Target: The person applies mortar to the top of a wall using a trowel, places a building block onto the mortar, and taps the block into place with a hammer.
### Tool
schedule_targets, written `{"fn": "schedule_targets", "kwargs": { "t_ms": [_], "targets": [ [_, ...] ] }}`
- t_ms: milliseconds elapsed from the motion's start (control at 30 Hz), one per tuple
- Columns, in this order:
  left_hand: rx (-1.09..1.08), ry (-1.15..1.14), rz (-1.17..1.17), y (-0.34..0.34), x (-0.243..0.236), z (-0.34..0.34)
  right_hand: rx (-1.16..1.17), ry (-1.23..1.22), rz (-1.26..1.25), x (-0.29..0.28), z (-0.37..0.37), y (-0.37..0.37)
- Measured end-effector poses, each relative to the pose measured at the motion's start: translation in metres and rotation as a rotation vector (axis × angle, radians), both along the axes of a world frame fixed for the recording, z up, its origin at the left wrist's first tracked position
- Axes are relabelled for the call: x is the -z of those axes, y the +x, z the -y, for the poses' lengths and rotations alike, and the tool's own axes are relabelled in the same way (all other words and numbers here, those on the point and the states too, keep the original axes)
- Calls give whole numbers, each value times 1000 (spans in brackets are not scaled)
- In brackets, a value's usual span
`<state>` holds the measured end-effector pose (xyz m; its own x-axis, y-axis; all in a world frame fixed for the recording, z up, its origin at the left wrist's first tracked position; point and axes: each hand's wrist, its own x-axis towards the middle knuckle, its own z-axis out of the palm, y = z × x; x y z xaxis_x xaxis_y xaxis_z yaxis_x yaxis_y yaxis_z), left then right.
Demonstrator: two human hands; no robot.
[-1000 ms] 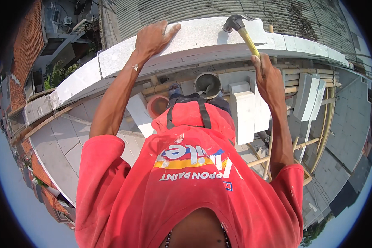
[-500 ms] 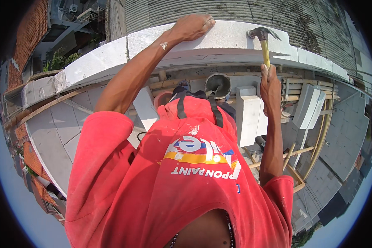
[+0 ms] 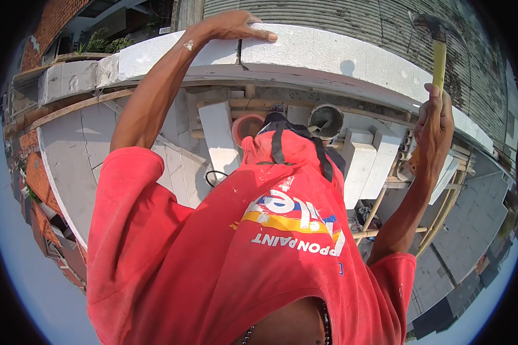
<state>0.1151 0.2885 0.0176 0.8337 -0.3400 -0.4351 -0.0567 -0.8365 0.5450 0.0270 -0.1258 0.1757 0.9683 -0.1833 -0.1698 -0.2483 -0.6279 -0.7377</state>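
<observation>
A row of white lightweight blocks forms a curved wall top across the upper part of the view. My left hand [image 3: 233,26] lies on it beside the dark joint between a left block [image 3: 167,57] and a long right block [image 3: 328,53]. Its thumb stretches over the right block's top; the other fingers are partly hidden at the far edge. At the right, my right hand [image 3: 437,118] is closed round the yellow handle of a claw hammer [image 3: 439,66]. The hammer's dark head is raised, apart from the blocks, with corrugated roofing behind it.
Below the wall are a bucket [image 3: 326,121] with a trowel, a reddish tub [image 3: 248,127], and loose white blocks [image 3: 360,167]. Bamboo poles [image 3: 443,204] make a frame at the right. Corrugated roofing [image 3: 357,17] lies beyond the wall.
The view has turned left. My left hand has moved left along the blocks to the joint, its thumb now stretched out. My right hand has swung the hammer rightward, away from the block.
</observation>
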Motion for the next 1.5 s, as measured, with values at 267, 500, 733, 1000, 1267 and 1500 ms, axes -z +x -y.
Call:
{"fn": "schedule_targets", "kwargs": {
  "t_ms": [267,500,733,1000,1267,1500],
  "targets": [
    [11,12,185,2,34,-3,-428,-362,-130,60,-13,-4],
    [36,-102,189,-16,23,3,-559,-214,31,6,-57,162],
    [43,-156,184,-24,17,0,-819,-583,-64,85,-109,265],
    [50,-168,181,-31,11,-7,-907,-673,-105,117,-128,271],
    [76,-162,182,-27,9,-2,-901,-684,-94,114,-115,269],
    [40,-115,172,-25,11,-11,-850,-605,-33,89,-97,241]
  ]
}}
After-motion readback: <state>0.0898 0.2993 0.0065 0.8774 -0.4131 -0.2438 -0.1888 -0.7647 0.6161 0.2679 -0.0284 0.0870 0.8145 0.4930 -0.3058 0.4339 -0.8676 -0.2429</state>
